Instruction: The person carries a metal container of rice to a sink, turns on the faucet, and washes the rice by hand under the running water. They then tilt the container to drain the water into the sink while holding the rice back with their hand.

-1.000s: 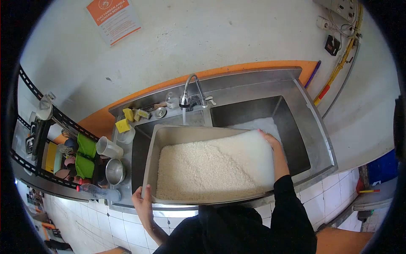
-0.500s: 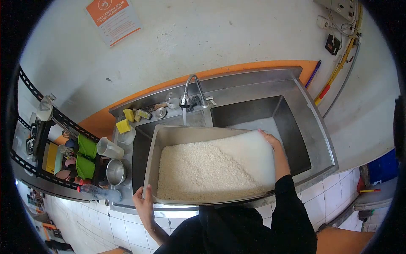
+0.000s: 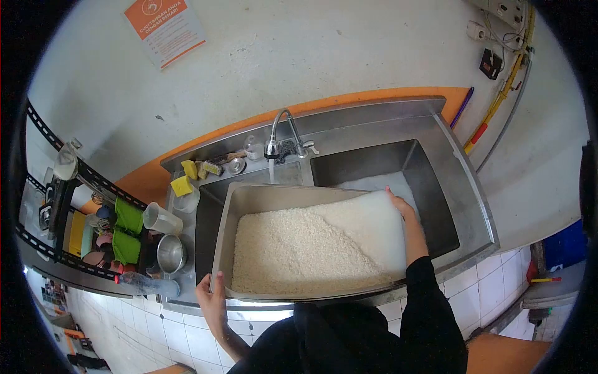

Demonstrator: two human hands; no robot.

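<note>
A large steel tray (image 3: pixel 249 198) full of white rice (image 3: pixel 286 252) and milky water (image 3: pixel 374 224) is tilted over the double sink, its right side lower. My left hand (image 3: pixel 210 300) grips the tray's near left corner. My right hand (image 3: pixel 400 204) grips its far right edge, above the right basin (image 3: pixel 430 187), where milky water has pooled. The rice is heaped toward the left and the water lies against the right side. A thin stream runs from the tap (image 3: pixel 280 134) behind the tray.
Yellow sponges (image 3: pixel 182 184), a plastic jug (image 3: pixel 159 218) and a steel pot (image 3: pixel 169 253) stand left of the sink. A rack with green items (image 3: pixel 128 230) is further left. Cables and a socket (image 3: pixel 495 62) hang on the wall at the right.
The milky water in the tray has shifted slightly toward the right edge. Both hands keep their grip in nearly the same places.
</note>
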